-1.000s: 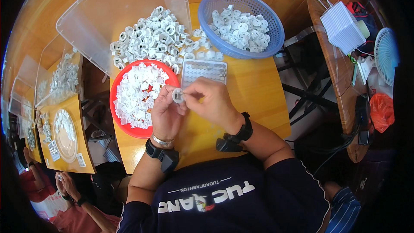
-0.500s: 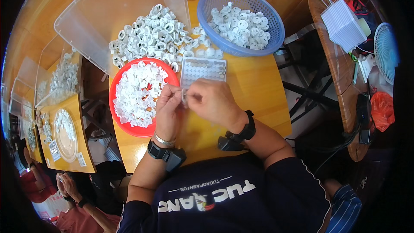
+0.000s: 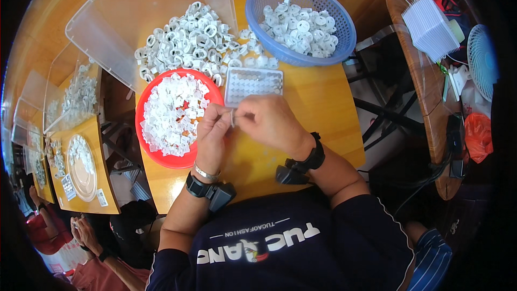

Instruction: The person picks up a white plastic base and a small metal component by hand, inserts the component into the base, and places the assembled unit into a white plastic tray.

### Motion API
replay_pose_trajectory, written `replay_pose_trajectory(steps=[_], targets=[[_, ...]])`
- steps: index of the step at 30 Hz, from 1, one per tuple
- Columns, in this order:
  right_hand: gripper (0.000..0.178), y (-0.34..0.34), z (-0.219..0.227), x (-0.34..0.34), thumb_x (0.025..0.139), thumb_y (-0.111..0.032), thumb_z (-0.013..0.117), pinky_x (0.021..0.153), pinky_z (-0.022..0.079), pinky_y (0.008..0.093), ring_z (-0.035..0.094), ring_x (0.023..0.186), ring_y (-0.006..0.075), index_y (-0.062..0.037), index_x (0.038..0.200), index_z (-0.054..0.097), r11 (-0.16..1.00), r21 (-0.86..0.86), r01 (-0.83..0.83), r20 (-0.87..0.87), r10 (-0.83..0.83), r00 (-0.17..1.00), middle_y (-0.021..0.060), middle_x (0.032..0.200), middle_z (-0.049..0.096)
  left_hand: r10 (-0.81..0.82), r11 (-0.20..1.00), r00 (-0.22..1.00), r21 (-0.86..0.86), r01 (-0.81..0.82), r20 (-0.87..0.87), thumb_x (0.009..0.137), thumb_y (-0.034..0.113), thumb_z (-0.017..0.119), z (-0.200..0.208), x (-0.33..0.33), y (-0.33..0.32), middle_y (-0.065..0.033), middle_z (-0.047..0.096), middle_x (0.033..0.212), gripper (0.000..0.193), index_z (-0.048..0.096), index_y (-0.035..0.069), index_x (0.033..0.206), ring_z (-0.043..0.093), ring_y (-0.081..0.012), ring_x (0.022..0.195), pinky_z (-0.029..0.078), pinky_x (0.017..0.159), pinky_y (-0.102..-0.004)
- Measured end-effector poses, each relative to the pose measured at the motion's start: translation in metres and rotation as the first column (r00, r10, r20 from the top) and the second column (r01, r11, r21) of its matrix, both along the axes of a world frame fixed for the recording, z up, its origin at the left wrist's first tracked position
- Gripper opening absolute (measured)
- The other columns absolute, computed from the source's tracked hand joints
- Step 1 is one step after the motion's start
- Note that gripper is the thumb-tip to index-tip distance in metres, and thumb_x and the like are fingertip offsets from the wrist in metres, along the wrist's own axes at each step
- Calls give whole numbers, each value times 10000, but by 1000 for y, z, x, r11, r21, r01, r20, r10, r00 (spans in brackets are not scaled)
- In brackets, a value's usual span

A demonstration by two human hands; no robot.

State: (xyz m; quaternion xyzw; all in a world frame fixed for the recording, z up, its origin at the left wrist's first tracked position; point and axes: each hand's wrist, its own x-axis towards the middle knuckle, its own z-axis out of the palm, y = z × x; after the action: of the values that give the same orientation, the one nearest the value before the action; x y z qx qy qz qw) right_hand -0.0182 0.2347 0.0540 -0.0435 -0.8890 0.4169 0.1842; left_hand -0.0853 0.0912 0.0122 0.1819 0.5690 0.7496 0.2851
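My left hand [image 3: 212, 129] pinches a small white ring-shaped plastic part [image 3: 232, 117] between thumb and fingers, above the near middle of the table. Against the part's right side, my right hand [image 3: 277, 124] has its fingers pinched together; whatever is in them is hidden. Just beyond both hands lies a clear shallow tray [image 3: 228, 87] with rows of small white pieces. Left of my left hand, a red round dish [image 3: 142, 134] holds many small white square pieces. Behind it is a heap of white ring-shaped parts [image 3: 186, 40].
A blue plastic basket [image 3: 346, 40] of white round parts stands at the far right of the table. A translucent bin [image 3: 129, 19] lies behind the heap. Right of the table are a wooden side table [image 3: 417, 70] and a fan [image 3: 481, 62]. Another person's hands [image 3: 86, 234] work at left.
Both hands stay together at the white part, my right hand and wrist shifting slightly to the right. The view has moved a little; the containers stand where they were.
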Motion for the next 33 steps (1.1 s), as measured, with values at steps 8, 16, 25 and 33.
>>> replay_pose_trajectory(steps=[8, 16, 25, 33], targets=[[88, 8, -1, 1, 747, -123, 624, 575, 466, 414, 616, 640, 326, -50, 699, 617, 999, -14, -47, 48, 47, 998, 130, 664, 619, -33, 999, 999, 21, 32, 17, 946, 165, 499, -2, -1, 1, 11, 564, 764, 126, 563, 62, 909, 475, -58, 671, 381, 615, -209], [108, 13, 0, 1, 787, -110, 676, 581, 479, 294, 635, 602, 168, -6, 771, 651, 979, -191, -71, 176, 105, 979, 126, 676, 654, -114, 980, 983, 177, 88, 143, 960, 197, 506, -5, -2, 2, -14, 587, 769, 150, 542, 61, 908, 522, -77, 655, 399, 575, -206], [86, 1, -5, -2, 773, -130, 638, 559, 465, 367, 612, 636, 277, -55, 747, 606, 993, -101, -56, -66, 49, 997, 94, 691, 600, -213, 901, 909, 433, 40, 359, 945, 191, 530, -12, -7, 0, -57, 622, 846, 144, 533, 48, 963, 547, -117, 654, 417, 586, -228], [78, -10, 1, -2, 795, -113, 593, 585, 478, 399, 589, 703, 270, -66, 744, 556, 966, 257, -15, -165, 59, 984, 78, 722, 537, -222, 872, 889, 490, -4, 401, 946, 195, 534, -15, -8, -2, -58, 626, 865, 144, 522, 58, 988, 572, -123, 688, 437, 613, -235]])
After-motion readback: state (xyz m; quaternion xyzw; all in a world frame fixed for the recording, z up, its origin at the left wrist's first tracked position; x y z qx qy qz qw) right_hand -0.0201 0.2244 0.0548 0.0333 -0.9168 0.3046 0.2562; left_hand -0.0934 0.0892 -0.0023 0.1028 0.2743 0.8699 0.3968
